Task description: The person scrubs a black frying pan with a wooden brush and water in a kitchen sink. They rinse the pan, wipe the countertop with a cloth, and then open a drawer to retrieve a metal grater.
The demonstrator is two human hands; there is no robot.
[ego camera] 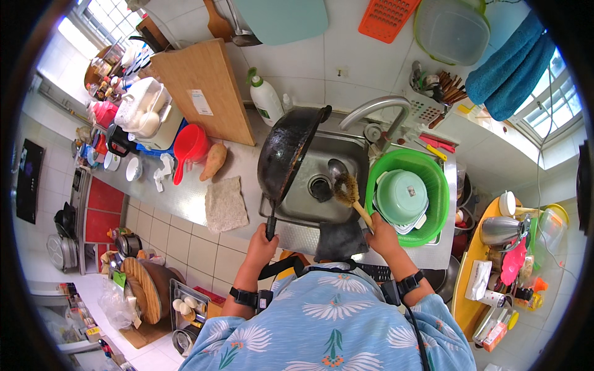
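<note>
My left hand grips the black handle of a dark wok. The wok is tilted on its side over the left part of a stainless steel sink, its blackened underside facing left. In my right hand is the wooden handle of a round bristle brush, its head over the basin. A metal ladle or spoon lies in the sink behind the brush. Near it, a dark piece sits at the drain. A dark grey cloth hangs on the sink's front edge between my hands.
Right of the basin, a green plastic basket holds a pale green bowl. A curved faucet rises behind. On the left counter are a beige cloth, a sweet potato, a red ladle, a wooden cutting board and a white pump bottle.
</note>
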